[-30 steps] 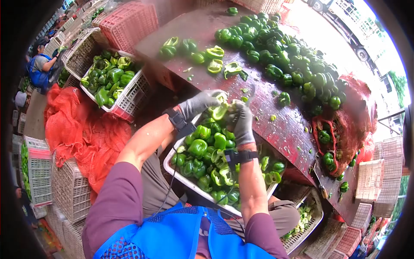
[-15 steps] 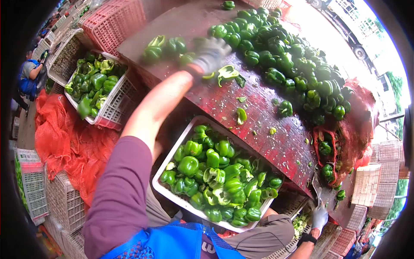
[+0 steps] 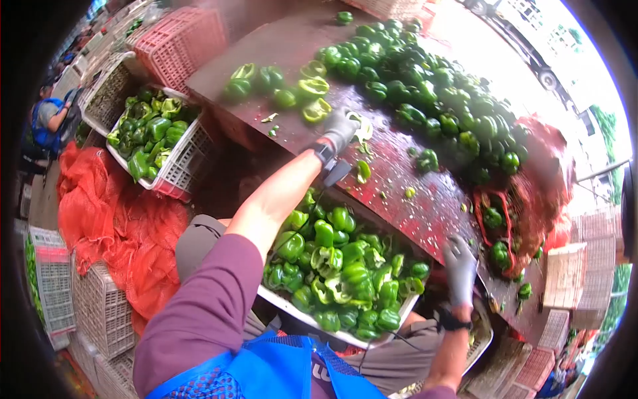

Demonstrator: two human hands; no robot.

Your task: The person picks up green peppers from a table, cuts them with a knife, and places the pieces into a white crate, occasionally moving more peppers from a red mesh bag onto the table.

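My left hand (image 3: 340,131), in a grey glove, reaches over the red tabletop (image 3: 385,199) with its fingers closed on a pale piece of cut green pepper (image 3: 362,126). Cut pepper halves (image 3: 314,88) lie just beyond that hand. My right hand (image 3: 460,269), also gloved, hovers by the table's near edge, fingers loosely bent and apart, with nothing visible in them. A knife (image 3: 492,302) lies close to its right, at the table edge. Below, between my arms, a white crate (image 3: 286,302) is full of green peppers (image 3: 352,272), some cut.
Whole green peppers (image 3: 432,86) are heaped along the table's far side, running to a red mesh sack (image 3: 538,179). Another pepper-filled crate (image 3: 176,169) stands left, beside red netting (image 3: 126,213). Stacked crates surround the place; another person (image 3: 50,120) is far left.
My left hand has come nearer and right, closing on the cut pepper piece. My right hand has left the knife and moved up and left. The view has shifted slightly.
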